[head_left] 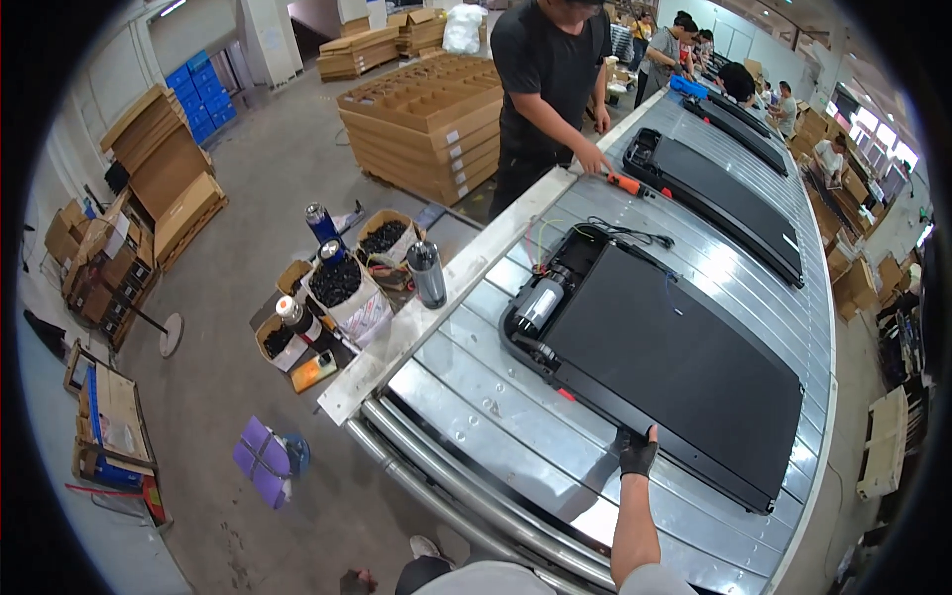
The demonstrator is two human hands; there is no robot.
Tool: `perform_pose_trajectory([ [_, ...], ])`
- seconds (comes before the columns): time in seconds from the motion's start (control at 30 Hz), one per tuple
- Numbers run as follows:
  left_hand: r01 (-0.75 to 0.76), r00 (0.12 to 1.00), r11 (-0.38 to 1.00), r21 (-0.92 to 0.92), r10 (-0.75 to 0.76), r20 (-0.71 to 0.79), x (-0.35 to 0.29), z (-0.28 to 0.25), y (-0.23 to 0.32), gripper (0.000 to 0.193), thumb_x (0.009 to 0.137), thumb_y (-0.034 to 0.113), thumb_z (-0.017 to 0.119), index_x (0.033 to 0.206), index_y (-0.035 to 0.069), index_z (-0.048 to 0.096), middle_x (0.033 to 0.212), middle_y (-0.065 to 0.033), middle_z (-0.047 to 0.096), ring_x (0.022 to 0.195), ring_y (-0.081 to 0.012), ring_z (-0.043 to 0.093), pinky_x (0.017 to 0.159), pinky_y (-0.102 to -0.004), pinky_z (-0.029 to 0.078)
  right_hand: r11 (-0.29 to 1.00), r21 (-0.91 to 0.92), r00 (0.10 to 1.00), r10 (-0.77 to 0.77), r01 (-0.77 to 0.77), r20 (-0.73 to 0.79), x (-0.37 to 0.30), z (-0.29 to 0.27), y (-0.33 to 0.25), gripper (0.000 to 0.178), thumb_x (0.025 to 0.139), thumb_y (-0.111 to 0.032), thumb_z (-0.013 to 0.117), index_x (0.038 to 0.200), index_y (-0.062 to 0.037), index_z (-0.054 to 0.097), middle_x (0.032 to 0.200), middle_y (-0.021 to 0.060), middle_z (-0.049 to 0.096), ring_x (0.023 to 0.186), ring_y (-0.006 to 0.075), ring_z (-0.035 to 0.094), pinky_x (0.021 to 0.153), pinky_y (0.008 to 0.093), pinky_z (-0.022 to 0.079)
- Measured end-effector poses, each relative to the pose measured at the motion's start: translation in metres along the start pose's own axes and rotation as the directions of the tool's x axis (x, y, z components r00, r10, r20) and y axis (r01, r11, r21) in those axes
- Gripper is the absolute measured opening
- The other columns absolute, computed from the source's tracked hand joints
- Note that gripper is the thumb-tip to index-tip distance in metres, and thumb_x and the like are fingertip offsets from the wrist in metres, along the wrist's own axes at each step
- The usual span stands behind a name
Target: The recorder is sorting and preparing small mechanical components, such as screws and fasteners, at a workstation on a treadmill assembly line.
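A black walking pad lies flat on the metal slat conveyor in front of me. At its far left end the housing is uncovered, with a silver motor and thin loose wires showing. My right hand, in a black fingerless glove, grips the near side rail of the pad, thumb up and fingers against the edge. Low at the bottom rim hangs my left hand, away from the conveyor; its fingers are too unclear to read. A black power cord lies coiled past the motor end.
Across the corner stands a person in black, one hand near an orange power screwdriver. More pads line the conveyor. Bags of black parts, a grey bottle and an orange box sit at left. Steel rollers edge the near end.
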State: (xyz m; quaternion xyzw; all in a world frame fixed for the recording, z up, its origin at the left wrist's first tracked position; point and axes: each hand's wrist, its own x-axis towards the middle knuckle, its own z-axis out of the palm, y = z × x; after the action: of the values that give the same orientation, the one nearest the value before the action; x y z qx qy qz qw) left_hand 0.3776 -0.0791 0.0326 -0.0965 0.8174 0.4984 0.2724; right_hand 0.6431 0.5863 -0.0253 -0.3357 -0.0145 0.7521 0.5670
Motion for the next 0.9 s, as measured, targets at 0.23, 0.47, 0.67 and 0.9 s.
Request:
perform_pose_trajectory([
  [0.23,-0.067,0.916,0.989,-0.133,0.114,0.385,0.051,0.096,0.099,0.026,0.09,0.023,0.065,0.107,0.003,0.067,0.088,-0.0052,0.068,0.085,-0.0133,0.063,0.075,-0.0294,0.052,0.997,-0.07,0.992,0.029,-0.02,0.126,-0.128,-0.057,0.005,0.042,0.092,-0.039,0.062,0.12,-0.0067,0.059,0.115,0.0095,0.066,0.104,0.0281,0.063,0.086,0.0448,0.054],
  [0.47,-0.288,0.832,0.957,0.033,0.233,0.503,0.054,0.298,0.192,0.071,0.094,0.038,0.06,0.14,-0.009,0.034,0.093,-0.0118,0.062,0.091,-0.0222,0.061,0.083,-0.0354,0.047,0.996,-0.048,0.985,-0.08,0.074,-0.155,-0.183,-0.086,0.025,0.043,0.09,-0.039,0.065,0.119,-0.0066,0.06,0.115,0.0077,0.066,0.106,0.0279,0.061,0.093,0.0419,0.051],
  [0.67,-0.346,0.885,0.938,0.002,0.326,0.333,0.163,0.342,0.138,0.037,0.088,0.027,0.061,0.105,-0.006,0.059,0.092,-0.0226,0.066,0.085,-0.0375,0.061,0.08,-0.0403,0.047,0.992,-0.112,0.997,-0.056,0.062,0.059,-0.175,-0.096,-0.026,0.062,0.09,-0.057,0.055,0.128,-0.0073,0.054,0.125,0.0098,0.059,0.114,0.0307,0.056,0.102,0.0479,0.043],
  [0.9,-0.42,0.894,0.89,0.179,0.371,0.251,0.148,0.348,0.188,0.039,0.086,0.031,0.067,0.087,-0.007,0.058,0.074,-0.0224,0.06,0.067,-0.0334,0.054,0.065,-0.043,0.045,0.978,-0.048,0.975,-0.205,0.201,-0.081,-0.207,-0.129,0.005,0.053,0.091,-0.054,0.056,0.121,-0.0107,0.058,0.122,0.0052,0.061,0.11,0.0271,0.056,0.098,0.0442,0.044],
])
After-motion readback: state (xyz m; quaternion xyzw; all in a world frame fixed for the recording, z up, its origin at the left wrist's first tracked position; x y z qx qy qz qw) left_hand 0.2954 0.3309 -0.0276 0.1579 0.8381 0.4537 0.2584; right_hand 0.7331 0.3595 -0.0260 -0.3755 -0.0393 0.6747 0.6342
